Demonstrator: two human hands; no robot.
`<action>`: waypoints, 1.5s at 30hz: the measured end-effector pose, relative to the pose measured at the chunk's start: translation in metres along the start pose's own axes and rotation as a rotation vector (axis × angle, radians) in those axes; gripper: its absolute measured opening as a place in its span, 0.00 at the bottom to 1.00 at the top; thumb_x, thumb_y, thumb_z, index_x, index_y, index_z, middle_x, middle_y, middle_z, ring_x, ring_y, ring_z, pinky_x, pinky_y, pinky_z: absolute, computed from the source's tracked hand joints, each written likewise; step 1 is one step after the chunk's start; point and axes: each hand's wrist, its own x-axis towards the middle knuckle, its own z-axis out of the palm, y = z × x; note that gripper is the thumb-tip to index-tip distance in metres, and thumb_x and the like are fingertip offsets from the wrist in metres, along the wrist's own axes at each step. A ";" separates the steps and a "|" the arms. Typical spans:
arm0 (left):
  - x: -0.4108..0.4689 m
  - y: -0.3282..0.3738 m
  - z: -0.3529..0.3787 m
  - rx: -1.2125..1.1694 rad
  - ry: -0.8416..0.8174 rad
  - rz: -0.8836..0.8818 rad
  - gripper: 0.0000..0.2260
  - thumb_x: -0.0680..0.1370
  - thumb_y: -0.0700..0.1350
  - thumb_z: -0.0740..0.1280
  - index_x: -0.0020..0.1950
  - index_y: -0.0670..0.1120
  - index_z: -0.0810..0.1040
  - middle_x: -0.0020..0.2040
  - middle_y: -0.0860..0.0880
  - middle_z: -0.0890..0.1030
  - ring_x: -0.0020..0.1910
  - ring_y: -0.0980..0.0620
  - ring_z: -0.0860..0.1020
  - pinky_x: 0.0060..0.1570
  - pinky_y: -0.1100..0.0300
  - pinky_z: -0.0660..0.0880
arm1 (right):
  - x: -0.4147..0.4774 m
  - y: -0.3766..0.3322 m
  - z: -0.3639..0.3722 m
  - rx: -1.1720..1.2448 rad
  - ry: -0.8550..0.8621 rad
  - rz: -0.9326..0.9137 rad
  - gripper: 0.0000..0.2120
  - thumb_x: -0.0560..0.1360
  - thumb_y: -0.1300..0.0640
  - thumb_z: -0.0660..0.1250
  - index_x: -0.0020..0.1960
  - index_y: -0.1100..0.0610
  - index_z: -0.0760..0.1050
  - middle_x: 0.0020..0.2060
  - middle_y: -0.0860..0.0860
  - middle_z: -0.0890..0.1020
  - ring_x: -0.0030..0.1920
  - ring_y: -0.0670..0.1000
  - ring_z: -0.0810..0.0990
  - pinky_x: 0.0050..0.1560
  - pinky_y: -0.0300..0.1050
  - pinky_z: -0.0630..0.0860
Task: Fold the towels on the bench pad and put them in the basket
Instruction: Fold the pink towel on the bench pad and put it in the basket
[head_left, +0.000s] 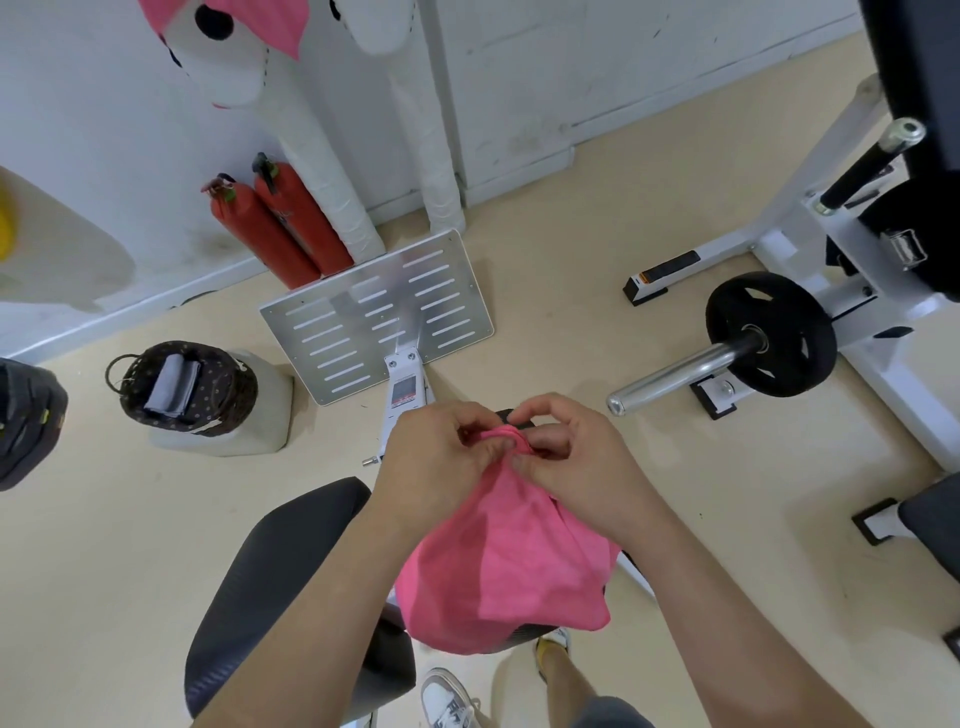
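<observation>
A pink towel (506, 561) hangs in the air above the black bench pad (275, 587). My left hand (436, 462) and my right hand (576, 462) both pinch its bunched top edge, fingertips close together. The towel drapes down over the pad's right part. A dark dotted basket (187, 387) stands on the floor to the left, with a folded grey towel (174, 387) inside it.
A slotted metal footplate (379, 312) stands ahead. Two red fire extinguishers (280, 228) lean at the wall. A white weight machine with a black plate (771, 332) and chrome bar is on the right. A black bag (26, 421) lies far left.
</observation>
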 end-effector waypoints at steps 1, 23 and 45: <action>0.000 0.000 -0.002 -0.016 0.010 -0.018 0.05 0.70 0.43 0.74 0.40 0.53 0.84 0.32 0.60 0.79 0.33 0.64 0.75 0.36 0.70 0.70 | 0.000 0.002 0.002 0.005 0.003 -0.001 0.14 0.70 0.69 0.70 0.52 0.57 0.76 0.41 0.50 0.86 0.45 0.46 0.84 0.49 0.35 0.77; -0.058 0.011 -0.135 -0.169 0.315 0.011 0.06 0.66 0.46 0.78 0.34 0.49 0.82 0.31 0.47 0.78 0.30 0.54 0.71 0.33 0.60 0.71 | -0.082 0.008 0.043 -0.444 -0.050 0.051 0.17 0.70 0.66 0.60 0.45 0.43 0.72 0.35 0.46 0.79 0.38 0.46 0.80 0.35 0.33 0.75; -0.060 0.003 -0.158 -0.065 0.221 0.154 0.10 0.70 0.47 0.76 0.34 0.47 0.76 0.34 0.48 0.79 0.33 0.51 0.74 0.37 0.56 0.72 | -0.212 -0.015 0.038 0.131 -0.091 0.174 0.06 0.77 0.68 0.59 0.45 0.62 0.75 0.31 0.52 0.70 0.29 0.47 0.67 0.29 0.38 0.64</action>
